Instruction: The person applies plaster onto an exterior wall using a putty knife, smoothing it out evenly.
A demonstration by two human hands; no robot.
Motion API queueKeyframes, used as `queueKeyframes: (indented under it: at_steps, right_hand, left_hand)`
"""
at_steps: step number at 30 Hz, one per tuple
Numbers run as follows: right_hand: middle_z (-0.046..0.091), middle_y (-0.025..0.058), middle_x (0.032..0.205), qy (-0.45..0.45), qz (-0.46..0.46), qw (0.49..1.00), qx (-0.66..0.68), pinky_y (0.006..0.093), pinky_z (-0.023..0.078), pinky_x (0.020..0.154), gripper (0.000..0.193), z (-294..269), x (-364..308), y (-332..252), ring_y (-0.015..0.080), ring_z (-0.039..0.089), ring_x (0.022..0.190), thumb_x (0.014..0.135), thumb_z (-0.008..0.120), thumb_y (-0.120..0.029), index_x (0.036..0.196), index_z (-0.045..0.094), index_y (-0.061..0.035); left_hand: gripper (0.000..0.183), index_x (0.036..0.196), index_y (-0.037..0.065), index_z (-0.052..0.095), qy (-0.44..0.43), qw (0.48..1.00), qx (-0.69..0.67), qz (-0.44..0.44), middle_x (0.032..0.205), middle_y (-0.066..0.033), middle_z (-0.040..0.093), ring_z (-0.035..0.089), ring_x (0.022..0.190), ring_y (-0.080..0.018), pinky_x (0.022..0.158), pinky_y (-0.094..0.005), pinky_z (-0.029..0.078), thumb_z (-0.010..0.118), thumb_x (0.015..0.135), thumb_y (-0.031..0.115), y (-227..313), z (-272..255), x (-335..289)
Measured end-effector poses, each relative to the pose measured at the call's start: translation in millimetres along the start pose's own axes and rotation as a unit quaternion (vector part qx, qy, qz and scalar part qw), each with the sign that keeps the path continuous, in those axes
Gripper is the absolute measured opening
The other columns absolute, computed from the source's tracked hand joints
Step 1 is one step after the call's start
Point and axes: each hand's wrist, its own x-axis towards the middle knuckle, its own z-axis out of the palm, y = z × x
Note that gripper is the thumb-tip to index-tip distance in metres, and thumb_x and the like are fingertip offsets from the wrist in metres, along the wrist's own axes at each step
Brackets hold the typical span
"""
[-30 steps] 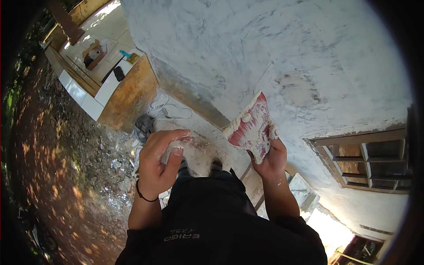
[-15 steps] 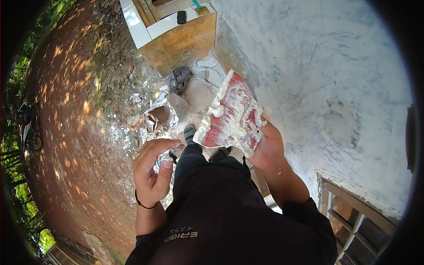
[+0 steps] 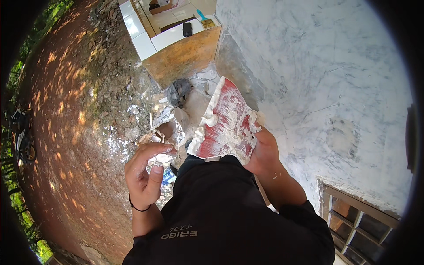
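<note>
My right hand [image 3: 265, 152] grips a wide red putty spreader [image 3: 227, 117] by its near right edge. Thick white putty lies in a ridge along the spreader's left edge and is smeared across its face. To the left, my left hand [image 3: 143, 172] is raised with its fingers curved and the thumb apart. White putty marks its fingertips, and I see nothing gripped in it. Below and beyond that hand, an opened paper sack [image 3: 168, 128] sits on the ground.
A whitish, patchily skimmed wall [image 3: 304, 88] rises on the right, with a wood-framed window [image 3: 353, 221] at lower right. On the tiled ledge [image 3: 165, 40] ahead lie a blue-handled paintbrush [image 3: 204, 20] and a small black object [image 3: 187, 29]. A dark grey bag [image 3: 179, 92] stands near the sack.
The spreader has shifted slightly left and nearer to me in my right hand. My left hand has moved a little left and down. The view has tilted, showing more of the ledge.
</note>
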Motion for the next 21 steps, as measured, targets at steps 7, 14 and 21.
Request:
queueKeyframes:
  at_steps: [7, 14, 21]
  right_hand:
    - [0.056, 0.0141, 0.126, -0.039, -0.044, 0.998, -0.018, 0.0444, 0.043, 0.100, 0.050, 5, 41, -40, 0.0271, 0.055, 0.115, 0.091, 0.058, -0.026, 0.131, 0.045, 0.0000]
    - [0.056, 0.0136, 0.125, -0.037, -0.014, 0.999, -0.022, 0.0443, 0.043, 0.100, 0.049, -13, 91, -105, 0.0273, 0.056, 0.114, 0.091, 0.057, -0.025, 0.131, 0.044, 0.0004]
    - [0.056, 0.0146, 0.125, -0.126, 0.006, 0.990, 0.057, 0.0433, 0.041, 0.101, 0.046, -2, 103, -166, 0.0274, 0.055, 0.115, 0.092, 0.055, -0.022, 0.130, 0.045, 0.0016]
  left_hand:
    - [0.031, 0.105, -0.005, 0.062, -0.013, 1.000, -0.025, -0.001, 0.093, -0.0172, 0.066, 0.063, 0.088, -0.0245, 0.081, -0.0345, 0.048, 0.054, 0.091, 0.021, -26, 5, 64]
    - [0.027, 0.106, -0.006, 0.060, 0.012, 0.999, 0.016, -0.034, 0.095, -0.0158, 0.065, 0.063, 0.089, -0.0212, 0.079, -0.0308, 0.049, 0.052, 0.093, 0.016, -30, 48, 122]
    - [0.029, 0.106, -0.006, 0.060, 0.002, 0.999, 0.032, -0.014, 0.096, -0.0167, 0.065, 0.063, 0.090, -0.0224, 0.080, -0.0322, 0.049, 0.052, 0.092, 0.018, 2, 100, 153]
